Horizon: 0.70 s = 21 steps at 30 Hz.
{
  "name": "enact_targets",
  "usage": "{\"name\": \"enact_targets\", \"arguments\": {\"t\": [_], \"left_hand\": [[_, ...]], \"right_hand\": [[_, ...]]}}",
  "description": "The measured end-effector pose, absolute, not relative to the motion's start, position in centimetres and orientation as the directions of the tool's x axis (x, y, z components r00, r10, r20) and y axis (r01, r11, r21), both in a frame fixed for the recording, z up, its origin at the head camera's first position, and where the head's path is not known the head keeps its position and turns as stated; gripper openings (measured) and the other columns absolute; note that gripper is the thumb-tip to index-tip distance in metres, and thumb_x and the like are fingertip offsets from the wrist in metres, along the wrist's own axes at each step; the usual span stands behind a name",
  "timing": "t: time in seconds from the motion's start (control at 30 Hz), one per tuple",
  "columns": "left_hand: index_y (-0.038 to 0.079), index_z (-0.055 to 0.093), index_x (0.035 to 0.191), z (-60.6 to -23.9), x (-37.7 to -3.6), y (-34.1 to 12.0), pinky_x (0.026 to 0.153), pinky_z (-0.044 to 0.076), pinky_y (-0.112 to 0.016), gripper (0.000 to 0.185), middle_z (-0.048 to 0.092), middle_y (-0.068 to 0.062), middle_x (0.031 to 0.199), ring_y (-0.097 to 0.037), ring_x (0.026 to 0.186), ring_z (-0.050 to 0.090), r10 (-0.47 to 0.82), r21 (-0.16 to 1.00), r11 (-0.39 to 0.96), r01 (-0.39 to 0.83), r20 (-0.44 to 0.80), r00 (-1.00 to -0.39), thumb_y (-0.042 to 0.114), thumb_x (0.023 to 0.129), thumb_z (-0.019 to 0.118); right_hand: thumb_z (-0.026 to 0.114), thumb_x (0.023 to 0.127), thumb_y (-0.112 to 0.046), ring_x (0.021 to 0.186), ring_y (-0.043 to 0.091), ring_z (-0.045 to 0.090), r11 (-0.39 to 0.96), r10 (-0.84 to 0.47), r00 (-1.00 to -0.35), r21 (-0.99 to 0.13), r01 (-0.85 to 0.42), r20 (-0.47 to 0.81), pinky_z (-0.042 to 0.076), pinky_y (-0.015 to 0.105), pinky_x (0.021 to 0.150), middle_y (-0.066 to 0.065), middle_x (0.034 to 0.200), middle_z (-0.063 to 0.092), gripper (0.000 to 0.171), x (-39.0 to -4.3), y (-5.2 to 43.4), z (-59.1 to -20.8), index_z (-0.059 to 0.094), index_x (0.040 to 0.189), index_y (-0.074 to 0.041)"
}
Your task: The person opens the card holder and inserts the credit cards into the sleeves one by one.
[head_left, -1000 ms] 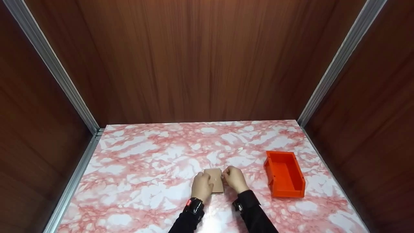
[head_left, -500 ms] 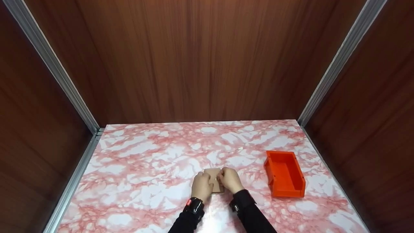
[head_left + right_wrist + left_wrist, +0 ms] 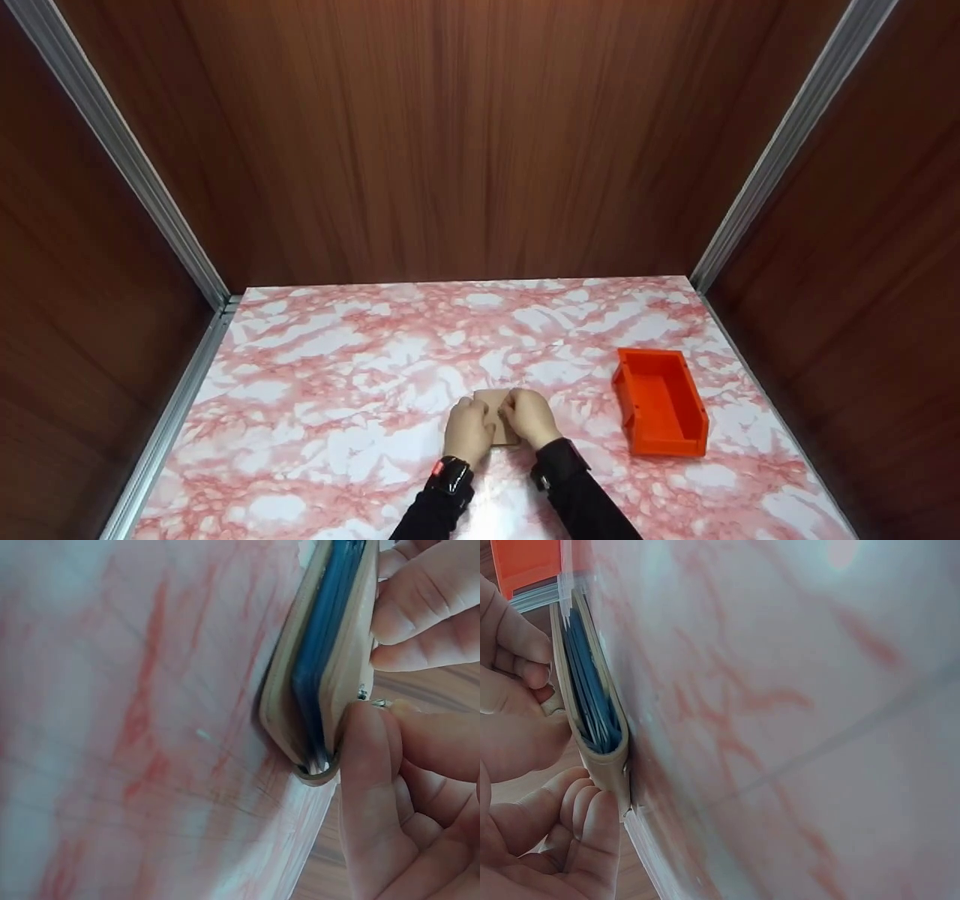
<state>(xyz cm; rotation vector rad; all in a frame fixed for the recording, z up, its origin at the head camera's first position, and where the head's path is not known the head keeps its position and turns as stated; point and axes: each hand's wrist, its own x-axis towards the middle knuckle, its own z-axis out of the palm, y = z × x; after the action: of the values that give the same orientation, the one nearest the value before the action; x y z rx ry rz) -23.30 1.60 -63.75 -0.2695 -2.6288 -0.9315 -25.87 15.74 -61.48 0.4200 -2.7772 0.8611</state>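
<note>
A small beige card holder (image 3: 504, 433) with blue inner sleeves (image 3: 592, 701) lies on the marbled table between both hands. My left hand (image 3: 466, 433) holds it at its left side, fingers on the cover and curled against the spine. From the right, my right hand (image 3: 531, 418) reaches over the cover. In the right wrist view, my right thumb and finger pinch the end of a closing strap, beside a small metal snap (image 3: 379, 703). Left fingertips (image 3: 397, 621) press the cover there. Fingers partly hide the strap in the head view.
An orange bin (image 3: 669, 448) stands on the right part of the pink-and-white table (image 3: 337, 390). Brown wood-grain panels (image 3: 465, 150) rise at the back and both sides. Metal rails (image 3: 787, 142) run along the corners.
My right hand has moved left from the card holder's right edge to over its cover. The left hand and the bin have stayed in place.
</note>
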Motion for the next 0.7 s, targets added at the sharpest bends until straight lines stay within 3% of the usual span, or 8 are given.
{"name": "enact_targets", "arguments": {"t": [0.43,0.7], "left_hand": [[0.0,0.066,0.085,-63.69,-23.32,1.56,0.07,0.049,-0.043,0.022,0.056,-0.01,0.082,-0.031,0.077,0.059,0.07,0.569,0.769,0.291,0.378,-0.923,0.006,0.071,0.081],[-0.001,0.066,0.085,-63.65,-23.27,1.65,0.069,0.049,-0.043,0.023,0.054,-0.009,0.081,-0.031,0.077,0.058,0.068,0.563,0.773,0.291,0.383,-0.921,0.006,0.07,0.082]], "right_hand": [[0.075,0.08,-0.002,0.064,0.021,0.06,0.793,-0.242,-0.926,-0.491,-0.361,0.291,0.05,0.036,0.063,0.0,0.067,0.062,0.017,-25.86,15.67,-61.68,0.063,0.07,-0.008],[0.076,0.078,0.002,0.068,0.025,0.061,0.785,-0.316,-0.869,-0.41,-0.464,0.38,0.052,0.038,0.066,0.004,0.071,0.06,0.009,-25.22,15.81,-61.93,0.07,0.074,-0.004]]}}
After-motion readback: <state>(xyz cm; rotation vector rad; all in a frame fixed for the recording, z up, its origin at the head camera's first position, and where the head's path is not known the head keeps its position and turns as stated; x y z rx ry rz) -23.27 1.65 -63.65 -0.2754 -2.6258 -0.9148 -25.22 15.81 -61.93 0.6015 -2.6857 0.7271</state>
